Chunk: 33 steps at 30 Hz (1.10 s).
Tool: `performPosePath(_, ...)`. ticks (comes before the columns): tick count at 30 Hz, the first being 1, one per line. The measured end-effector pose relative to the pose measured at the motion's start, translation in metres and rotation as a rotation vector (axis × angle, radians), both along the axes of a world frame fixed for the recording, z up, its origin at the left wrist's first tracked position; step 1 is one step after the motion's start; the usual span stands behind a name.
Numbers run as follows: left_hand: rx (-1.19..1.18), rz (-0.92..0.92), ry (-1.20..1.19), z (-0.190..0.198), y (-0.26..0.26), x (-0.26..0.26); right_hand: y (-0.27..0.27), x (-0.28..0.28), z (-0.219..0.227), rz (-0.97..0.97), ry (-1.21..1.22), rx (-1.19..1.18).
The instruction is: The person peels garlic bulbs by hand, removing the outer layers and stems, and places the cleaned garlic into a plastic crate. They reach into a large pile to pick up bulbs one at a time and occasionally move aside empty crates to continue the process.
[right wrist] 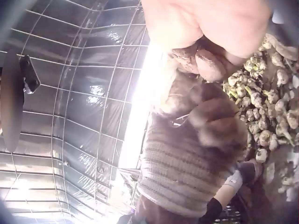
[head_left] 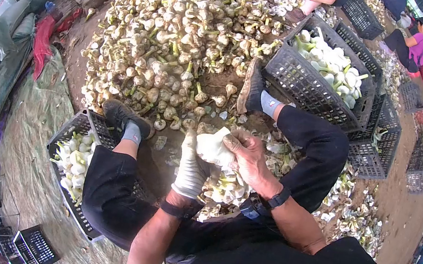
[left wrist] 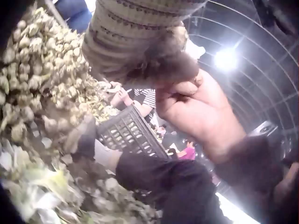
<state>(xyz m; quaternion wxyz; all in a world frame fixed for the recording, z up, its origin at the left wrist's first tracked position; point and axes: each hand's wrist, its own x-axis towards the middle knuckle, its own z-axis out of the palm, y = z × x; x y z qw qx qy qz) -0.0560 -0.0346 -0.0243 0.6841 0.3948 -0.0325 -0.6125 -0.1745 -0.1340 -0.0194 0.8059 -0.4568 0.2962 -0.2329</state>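
Note:
Between the two hands, in front of the body, is a white garlic bulb (head_left: 213, 148) with pale skin on it. The left hand (head_left: 190, 165), in a striped knitted glove, grips the bulb from the left side. With thumb and fingers the bare right hand (head_left: 251, 160) pinches the bulb's skin at its right. In the left wrist view the gloved hand (left wrist: 140, 51) meets the right hand (left wrist: 201, 112) and mostly hides the bulb. Dirty fingertips of both hands come close together in the right wrist view, where the gloved hand (right wrist: 187, 158) covers most of the garlic.
A large heap of unpeeled garlic (head_left: 167, 29) lies ahead. Black crates with white bulbs stand at the right (head_left: 308, 89) and beside the left leg (head_left: 102, 130). Loose skins (head_left: 227, 190) litter the ground between the legs. Other people (head_left: 420, 49) sit farther back.

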Motion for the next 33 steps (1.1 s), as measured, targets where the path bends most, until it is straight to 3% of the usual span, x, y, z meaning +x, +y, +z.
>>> performPosePath(3, -0.037, 0.219, -0.672, -0.004, 0.002, -0.012, 0.003, 0.0, 0.004, -0.093, 0.022, 0.044)
performPosePath(5, -0.076, 0.165, -0.67, -0.007, 0.005, -0.011, 0.003, -0.002, 0.004, -0.057, -0.091, 0.139)
performPosePath(7, -0.213, 0.028, -0.061, -0.01, 0.011, 0.0, 0.008, 0.001, 0.015, -0.072, -0.048, 0.19)
performPosePath(8, -0.159, 0.075, 0.143, -0.005, 0.011, -0.002, 0.009, 0.003, 0.02, -0.092, -0.01, 0.236)
performPosePath(11, -0.15, 0.128, 0.226, 0.014, 0.004, -0.003, 0.009, 0.002, 0.02, -0.07, -0.077, 0.284)
performPosePath(13, -0.235, 0.05, 0.161, 0.002, 0.004, 0.003, 0.007, 0.001, 0.014, -0.063, -0.131, 0.257)
performPosePath(15, 0.018, 0.155, -0.493, -0.001, 0.0, 0.001, 0.007, 0.003, 0.014, -0.173, 0.033, -0.04)
performPosePath(16, 0.006, 0.173, -0.47, -0.002, 0.0, 0.0, 0.008, 0.003, 0.011, -0.175, 0.037, -0.037)
performPosePath(18, -0.067, 0.142, -0.528, -0.01, -0.003, -0.007, 0.009, 0.006, -0.001, -0.19, 0.152, -0.721)
performPosePath(19, -0.14, 0.11, -0.59, -0.016, -0.004, -0.011, 0.01, 0.006, -0.006, -0.188, 0.152, -0.718)
performPosePath(21, -0.053, 0.192, -0.576, -0.03, -0.011, -0.008, 0.015, 0.008, -0.013, -0.123, 0.221, -1.0)
performPosePath(23, 0.169, 0.248, -0.258, -0.024, -0.014, -0.002, 0.022, 0.007, -0.007, -0.071, 0.185, -0.918)
performPosePath(25, 0.168, 0.326, -0.139, -0.03, -0.009, 0.001, 0.026, 0.006, -0.006, -0.031, 0.159, -0.384)
performPosePath(27, 0.14, 0.379, -0.028, -0.019, -0.001, 0.008, 0.021, 0.002, -0.001, -0.188, 0.095, -0.053)
performPosePath(28, 0.162, 0.437, -0.017, -0.021, 0.002, 0.015, 0.013, -0.004, -0.011, -0.253, 0.061, 0.001)
performPosePath(29, 0.098, 0.429, 0.04, -0.022, 0.006, 0.021, -0.001, -0.017, -0.036, -0.273, 0.104, -0.033)
performPosePath(31, 0.039, 0.413, -0.09, -0.002, 0.009, 0.024, -0.025, -0.039, -0.036, -0.103, 0.473, -0.186)
performPosePath(33, -0.035, 0.344, -0.192, 0.006, 0.008, 0.025, -0.031, -0.054, -0.059, 0.257, 0.755, -0.749)
